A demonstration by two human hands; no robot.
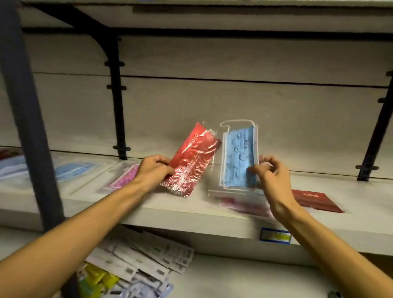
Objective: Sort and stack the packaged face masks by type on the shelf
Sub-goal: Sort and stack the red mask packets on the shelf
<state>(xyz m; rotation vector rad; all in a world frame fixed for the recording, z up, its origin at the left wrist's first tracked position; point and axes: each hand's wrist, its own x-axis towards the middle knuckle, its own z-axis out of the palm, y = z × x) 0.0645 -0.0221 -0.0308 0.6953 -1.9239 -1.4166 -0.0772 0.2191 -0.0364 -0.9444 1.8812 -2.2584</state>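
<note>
We pinch the red pack [191, 162] in the left hand [153, 169] and the blue pack [239, 157] in the right hand [269, 172], mid-frame above the shelf [348, 220]. Risk: slick film slips from fingertip grips, mixing types

Red mask packet [191, 161] tilted, blue mask packet [240, 155] upright, above shelf [186, 214]

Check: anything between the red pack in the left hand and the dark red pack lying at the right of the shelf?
Yes. The right hand holds the blue mask pack upright between the red pack and the dark red pack.
</note>
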